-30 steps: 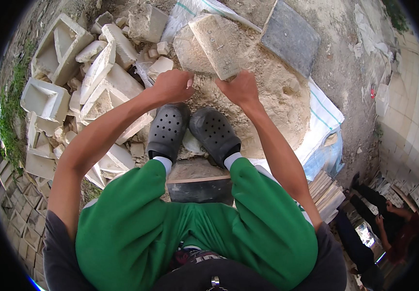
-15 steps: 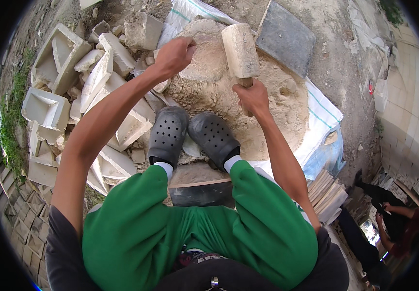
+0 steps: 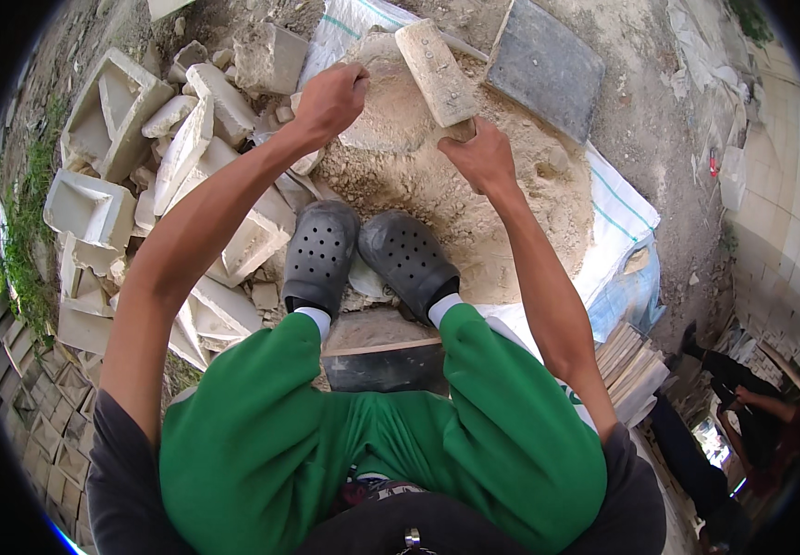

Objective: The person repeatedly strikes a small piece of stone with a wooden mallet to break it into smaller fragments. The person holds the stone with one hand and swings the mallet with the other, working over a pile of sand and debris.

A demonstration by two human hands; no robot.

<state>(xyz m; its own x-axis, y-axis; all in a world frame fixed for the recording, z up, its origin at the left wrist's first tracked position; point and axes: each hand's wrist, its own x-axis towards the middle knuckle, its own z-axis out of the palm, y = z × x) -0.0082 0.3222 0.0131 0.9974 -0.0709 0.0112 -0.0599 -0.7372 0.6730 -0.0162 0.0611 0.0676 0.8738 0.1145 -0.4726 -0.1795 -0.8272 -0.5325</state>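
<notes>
My right hand is wrapped round the short handle of a wooden mallet. The mallet's pale, dusty, cylinder-like head tilts up and to the left above a flat stone block coated in powder. To the left, my left hand is closed in a fist over the left part of that block. Its fingertips are turned away, so whatever it grips, if anything, is hidden. Beige crushed rubble and powder lie round the block on a white woven sheet with green stripes.
Broken pale hollow blocks are heaped at the left. A dark grey slab lies at the far right of the sheet. My grey clogs stand at the powder's near edge. Another person sits at the lower right beside stacked tiles.
The mallet has tipped leftward and its head now sits farther left over the block. My right hand has risen slightly away from me; my left fist has barely shifted.
</notes>
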